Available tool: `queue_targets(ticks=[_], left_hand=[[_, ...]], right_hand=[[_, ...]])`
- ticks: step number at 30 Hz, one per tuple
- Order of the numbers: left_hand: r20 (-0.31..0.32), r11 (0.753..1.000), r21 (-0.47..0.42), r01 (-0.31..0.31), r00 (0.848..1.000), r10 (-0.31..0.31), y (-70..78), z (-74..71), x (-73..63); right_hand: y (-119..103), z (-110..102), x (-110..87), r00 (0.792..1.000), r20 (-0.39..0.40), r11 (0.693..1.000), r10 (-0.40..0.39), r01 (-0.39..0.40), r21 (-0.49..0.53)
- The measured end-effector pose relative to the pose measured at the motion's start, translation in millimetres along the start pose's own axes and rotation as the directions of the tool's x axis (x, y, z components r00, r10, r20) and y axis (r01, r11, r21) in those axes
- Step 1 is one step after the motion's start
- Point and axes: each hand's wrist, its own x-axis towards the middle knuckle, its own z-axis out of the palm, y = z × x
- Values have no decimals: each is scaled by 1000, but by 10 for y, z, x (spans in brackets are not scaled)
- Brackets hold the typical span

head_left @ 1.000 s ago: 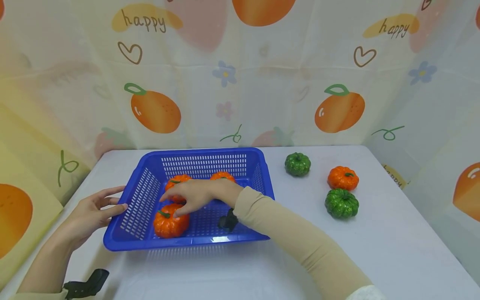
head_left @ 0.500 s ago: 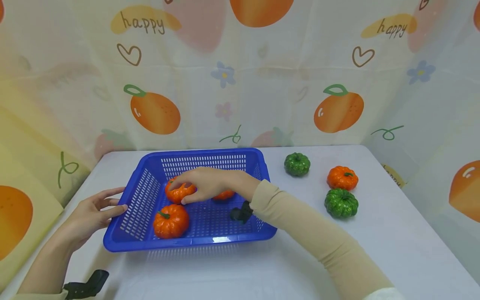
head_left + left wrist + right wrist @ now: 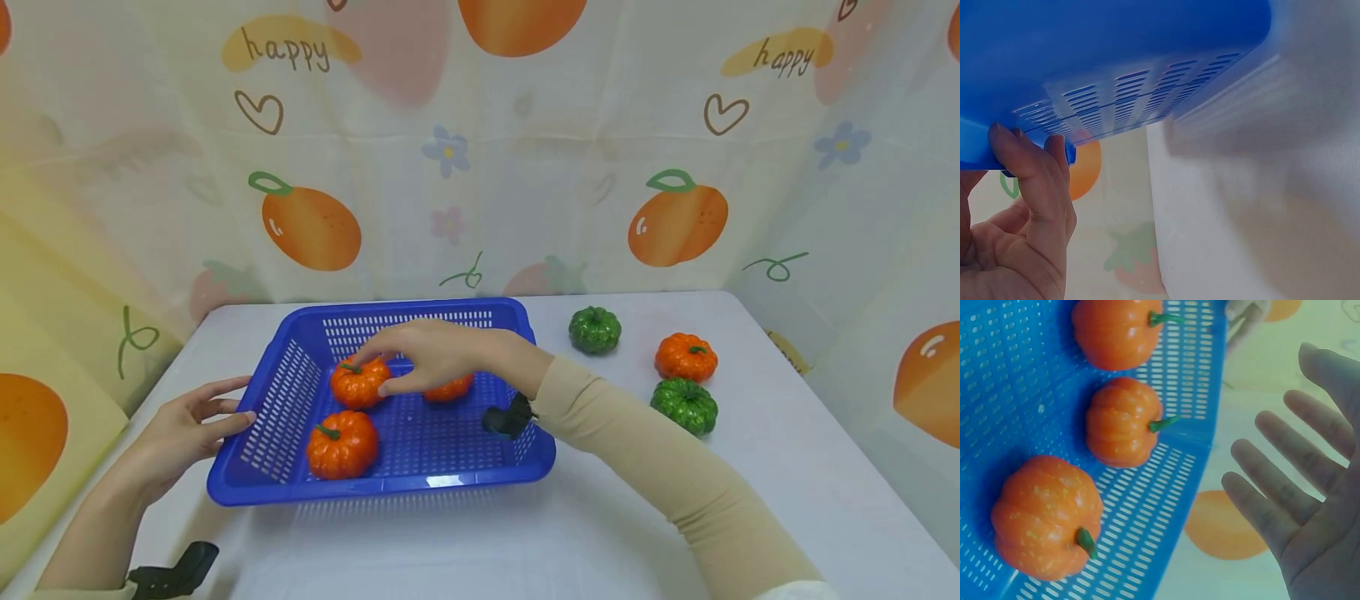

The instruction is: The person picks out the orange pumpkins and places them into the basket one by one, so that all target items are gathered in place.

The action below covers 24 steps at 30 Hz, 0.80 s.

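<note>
My left hand [image 3: 180, 425] grips the left rim of a blue plastic basket [image 3: 375, 482], thumb at the rim and fingers against the outer wall, as the left wrist view also shows. Over the basket's middle, my right hand [image 3: 431, 354] hovers; its fingers [image 3: 1279, 487] are spread and hold nothing in the right wrist view. Three orange toy pumpkins with green stems sit inside: a front-left pumpkin [image 3: 342, 445], a pumpkin [image 3: 357, 386] behind it, and a back-right pumpkin [image 3: 450, 390] partly hidden by the right hand.
On the white table [image 3: 780, 467], right of the basket, lie a green pumpkin [image 3: 595, 331] at the back, an orange pumpkin [image 3: 686, 357], and another green pumpkin [image 3: 686, 406] just in front of it. A fruit-print curtain [image 3: 510, 183] hangs behind the table.
My right hand has drawn up and to the right, away from the two left pumpkins, uncovering them. The left hand and the basket stay put.
</note>
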Motion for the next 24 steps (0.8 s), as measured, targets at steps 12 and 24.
queue_targets(ticks=[12, 24], left_hand=[[4, 1000, 8, 1, 1000, -1, 9, 1, -8], [2, 1000, 19, 4, 1000, -4, 5, 7, -5]], right_hand=[[-37, -89, -312, 993, -115, 999, 37, -35, 20], [106, -145, -678, 956, -293, 999, -36, 30, -25]])
